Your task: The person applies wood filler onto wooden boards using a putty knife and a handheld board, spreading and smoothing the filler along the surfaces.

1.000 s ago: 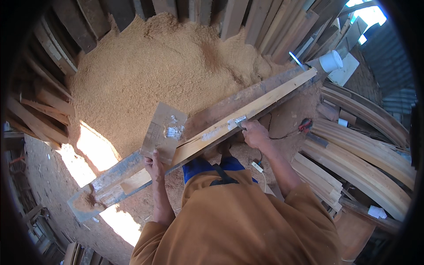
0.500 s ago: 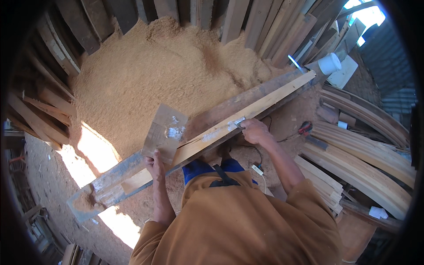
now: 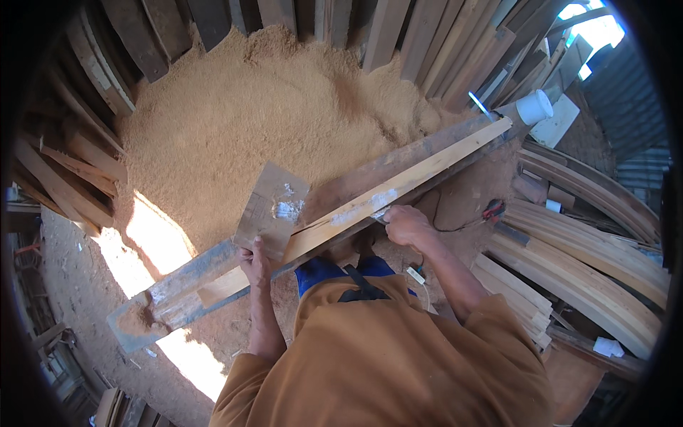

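A long pale wooden plank lies slantwise on a wider dusty bench board, with white paste smeared along its middle. My right hand is closed round a putty knife, whose blade sits at the plank's near edge beside the paste; its handle is mostly hidden in my fist. My left hand grips the near corner of a flat brown board, thumb on top. A dab of white paste lies on that board, which I hold above the bench, left of the smeared stretch.
A big sawdust heap rises behind the bench, with planks leaning beyond it. A white bucket stands at the bench's far right end. Stacked curved timbers, a red-handled tool and a power strip with cable lie to the right.
My right hand has drawn the putty knife slightly toward me, from on the paste to the plank's near edge. The brown board in my left hand has shifted slightly right and up.
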`<move>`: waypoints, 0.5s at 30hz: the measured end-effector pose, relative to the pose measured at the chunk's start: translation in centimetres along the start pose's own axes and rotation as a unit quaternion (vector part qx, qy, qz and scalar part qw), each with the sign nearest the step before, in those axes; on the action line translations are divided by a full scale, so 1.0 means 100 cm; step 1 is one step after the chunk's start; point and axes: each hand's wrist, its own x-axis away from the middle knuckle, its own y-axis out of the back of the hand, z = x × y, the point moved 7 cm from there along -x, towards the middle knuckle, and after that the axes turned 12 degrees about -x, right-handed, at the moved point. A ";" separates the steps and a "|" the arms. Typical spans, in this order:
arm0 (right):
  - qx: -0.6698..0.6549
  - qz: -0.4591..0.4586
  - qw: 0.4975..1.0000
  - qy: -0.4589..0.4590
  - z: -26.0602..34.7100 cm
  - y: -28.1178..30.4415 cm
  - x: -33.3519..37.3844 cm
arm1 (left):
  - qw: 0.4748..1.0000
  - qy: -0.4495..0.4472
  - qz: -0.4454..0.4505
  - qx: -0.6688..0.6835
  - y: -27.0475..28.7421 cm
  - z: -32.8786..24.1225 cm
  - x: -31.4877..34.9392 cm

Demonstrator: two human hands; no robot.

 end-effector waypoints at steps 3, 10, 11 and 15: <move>-0.054 -0.071 0.994 0.065 0.010 0.005 0.011 | 0.999 0.028 -0.025 0.033 0.002 0.004 0.003; -0.033 -0.110 0.993 0.019 0.023 -0.023 0.006 | 1.000 0.008 0.013 0.009 0.004 0.008 0.000; -0.011 -0.093 0.995 0.036 0.024 -0.026 0.006 | 1.000 -0.003 0.015 -0.005 0.002 0.001 -0.001; -0.018 -0.055 0.997 0.049 0.020 -0.020 0.010 | 1.000 0.010 -0.005 -0.006 -0.002 -0.009 0.000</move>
